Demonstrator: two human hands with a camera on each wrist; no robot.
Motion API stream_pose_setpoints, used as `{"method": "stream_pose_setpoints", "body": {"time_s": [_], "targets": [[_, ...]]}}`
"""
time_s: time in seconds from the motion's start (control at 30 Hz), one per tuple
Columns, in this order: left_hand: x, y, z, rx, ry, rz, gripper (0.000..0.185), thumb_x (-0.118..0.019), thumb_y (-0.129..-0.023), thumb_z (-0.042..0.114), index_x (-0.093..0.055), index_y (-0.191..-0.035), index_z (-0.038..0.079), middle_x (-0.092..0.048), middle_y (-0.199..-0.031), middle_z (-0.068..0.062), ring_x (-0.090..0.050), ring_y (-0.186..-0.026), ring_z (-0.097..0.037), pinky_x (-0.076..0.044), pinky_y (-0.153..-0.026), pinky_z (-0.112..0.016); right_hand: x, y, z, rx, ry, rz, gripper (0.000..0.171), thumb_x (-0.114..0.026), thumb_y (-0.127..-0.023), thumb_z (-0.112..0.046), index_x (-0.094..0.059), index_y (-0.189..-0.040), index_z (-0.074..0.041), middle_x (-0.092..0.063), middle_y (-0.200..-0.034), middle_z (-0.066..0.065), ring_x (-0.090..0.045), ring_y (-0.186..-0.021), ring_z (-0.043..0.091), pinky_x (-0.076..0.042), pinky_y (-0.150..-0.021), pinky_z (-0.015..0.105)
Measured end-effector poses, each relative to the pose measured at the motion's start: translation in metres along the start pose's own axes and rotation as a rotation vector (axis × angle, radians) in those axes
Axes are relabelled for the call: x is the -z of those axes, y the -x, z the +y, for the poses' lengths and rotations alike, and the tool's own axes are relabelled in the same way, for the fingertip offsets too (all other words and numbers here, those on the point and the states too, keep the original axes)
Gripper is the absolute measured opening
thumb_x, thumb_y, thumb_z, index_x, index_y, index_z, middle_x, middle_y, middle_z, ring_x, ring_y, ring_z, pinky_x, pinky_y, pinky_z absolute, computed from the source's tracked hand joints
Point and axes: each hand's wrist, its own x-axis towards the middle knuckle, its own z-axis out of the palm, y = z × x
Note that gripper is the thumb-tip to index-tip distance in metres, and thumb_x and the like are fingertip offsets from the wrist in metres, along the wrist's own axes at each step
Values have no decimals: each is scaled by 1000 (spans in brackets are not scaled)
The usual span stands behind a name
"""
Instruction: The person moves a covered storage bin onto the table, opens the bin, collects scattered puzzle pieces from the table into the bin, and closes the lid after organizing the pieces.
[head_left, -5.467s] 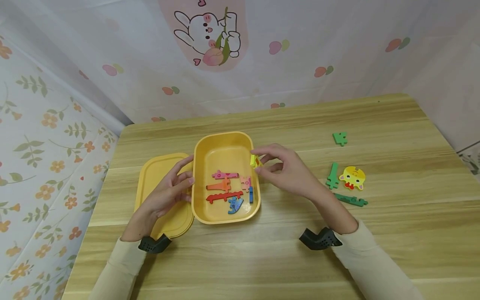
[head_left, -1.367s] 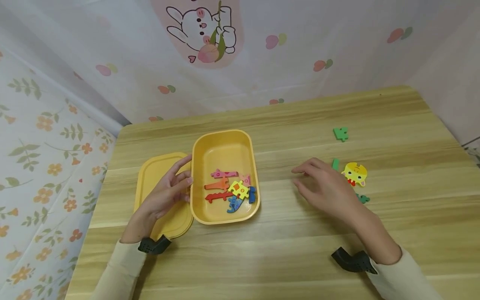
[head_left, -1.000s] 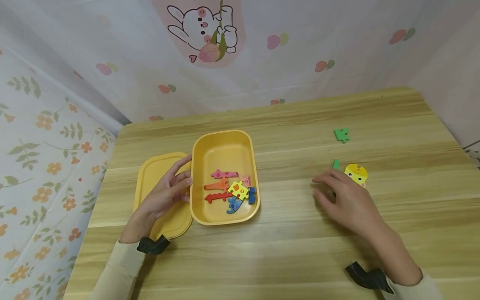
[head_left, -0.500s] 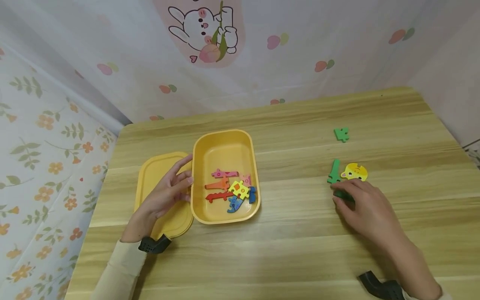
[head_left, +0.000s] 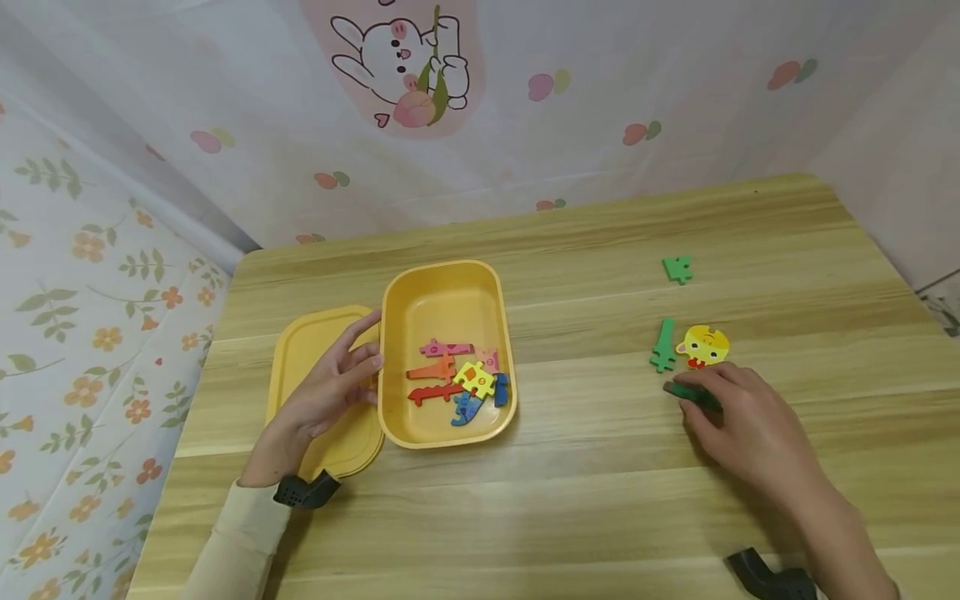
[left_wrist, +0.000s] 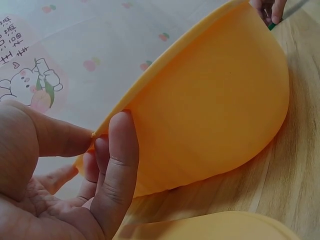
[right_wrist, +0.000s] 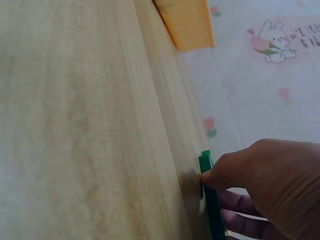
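A yellow box [head_left: 444,290] stands open on the wooden table, with several coloured puzzle pieces [head_left: 457,382] in its near half. My left hand [head_left: 352,367] lies with straight fingers against the box's left outer wall [left_wrist: 215,100], over the yellow lid [head_left: 307,358]. At the right, my right hand [head_left: 708,400] pinches a long dark green piece [head_left: 684,391] that lies on the table; in the right wrist view the thumb presses on the dark green piece [right_wrist: 209,190] and the fingers curl behind it.
A light green toothed piece [head_left: 663,346] and a yellow chick-head piece [head_left: 703,345] lie just beyond my right hand. A small green piece [head_left: 677,269] lies farther back. Patterned cloth walls stand at the left and back edges of the table.
My right hand left the box, where a yellow piece now lies, crossed to the right and closed on the dark green piece. My left hand stayed at the box.
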Motion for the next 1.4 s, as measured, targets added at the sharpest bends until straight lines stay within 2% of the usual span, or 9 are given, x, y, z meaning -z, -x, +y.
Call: {"method": "stream_pose_setpoints", "body": {"time_s": [0.13,0.37,0.47,0.67,0.97,1.07,1.23,1.3,1.4], "targets": [[1,0,0,-8,1,-13,72,-52,-111,9,-14,-170,25,-64,-125,-1,-68,-101,-10,-65,-70,-28,3,1,3,0,23,1,31,-84,-81,-7,-78,-112,-10,-71,-106,12,-66,-96,35,-53,-76,52],[0,-1,0,-18,4,-25,71,-51,-111,8,-15,-170,24,-63,-123,0,-68,-100,-9,-65,-70,-27,10,4,8,-54,64,-41,33,-80,-81,-9,-77,-113,-8,-69,-103,17,-61,-82,28,-45,-62,34],[-1,-2,1,-17,4,-21,71,-51,-111,8,-16,-170,24,-63,-121,1,-68,-99,-9,-65,-70,-27,12,5,7,-70,64,-56,30,-80,-84,-9,-77,-113,-9,-69,-103,16,-60,-81,27,-44,-60,32],[-1,-1,2,-19,5,-15,71,-51,-111,7,-16,-170,24,-62,-117,2,-67,-98,-7,-65,-68,-25,13,2,4,-66,49,-67,25,-79,-88,-7,-76,-112,-8,-69,-106,16,-66,-93,34,-53,-63,47],[-1,-1,1,-17,10,-20,71,-51,-111,7,-15,-170,24,-61,-117,3,-66,-98,-7,-65,-69,-25,10,-6,1,0,-8,-28,28,-81,-87,-3,-76,-115,-5,-71,-111,18,-67,-98,36,-53,-73,53],[0,-1,1,-14,12,-18,71,-51,-111,8,-15,-170,24,-62,-117,2,-66,-98,-7,-65,-69,-25,10,-9,0,19,-31,-14,27,-81,-88,-2,-75,-114,-6,-73,-111,16,-67,-94,30,-55,-73,43],[1,-1,1,-11,9,-11,71,-50,-111,7,-15,-170,24,-61,-117,2,-66,-98,-7,-65,-69,-25,9,-16,-3,79,-110,29,29,-83,-85,-1,-75,-112,-7,-75,-105,9,-68,-85,18,-48,-74,7],[1,-1,0,-9,4,-10,71,-51,-111,7,-15,-170,24,-61,-118,2,-66,-98,-7,-65,-69,-25,8,-21,-4,98,-145,36,29,-85,-82,-1,-75,-109,-5,-77,-100,9,-70,-82,18,-48,-74,2],[1,-1,0,-4,-2,-7,71,-51,-111,8,-16,-170,24,-61,-118,1,-66,-98,-7,-65,-69,-26,7,-28,-6,98,-177,27,27,-85,-80,-2,-75,-105,-5,-78,-94,8,-73,-78,19,-51,-71,3]]}}
